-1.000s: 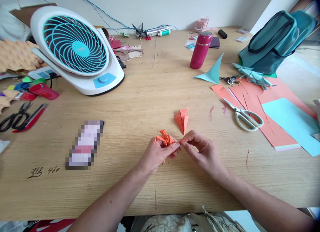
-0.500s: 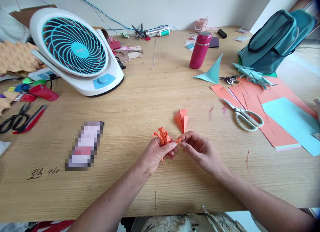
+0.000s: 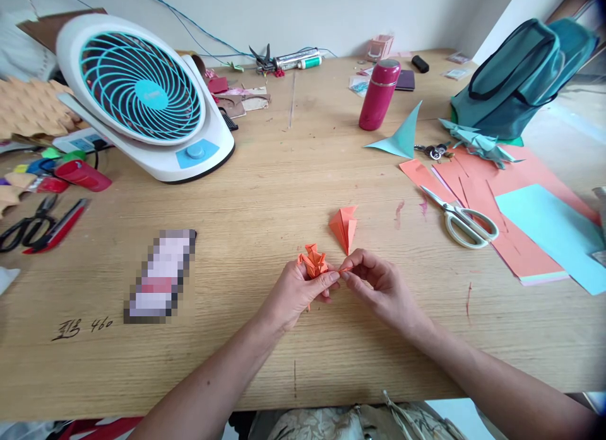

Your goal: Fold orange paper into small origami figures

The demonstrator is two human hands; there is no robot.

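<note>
My left hand [image 3: 297,290] is closed around an orange origami figure [image 3: 313,261], whose folded points stick up above the thumb. A thin tip of the same paper runs out to the right, and my right hand [image 3: 376,285] pinches it between thumb and fingertips. Part of the figure is hidden inside the left palm, with a small point showing below it. Just beyond the right fingertips, a second folded orange paper piece [image 3: 343,228] lies on the wooden table [image 3: 265,206].
White-handled scissors [image 3: 468,228] rest on orange paper sheets [image 3: 534,250] at the right, beside a light blue sheet [image 3: 558,219]. A teal origami figure [image 3: 483,143], keys [image 3: 438,151] and a magenta flask [image 3: 380,94] stand farther back. A fan [image 3: 151,96] and a blurred phone [image 3: 161,273] are at the left.
The figure has turned slightly in my left hand, its points shifting to the right. My right fingers have closed onto the thin tip, which now looks narrower.
</note>
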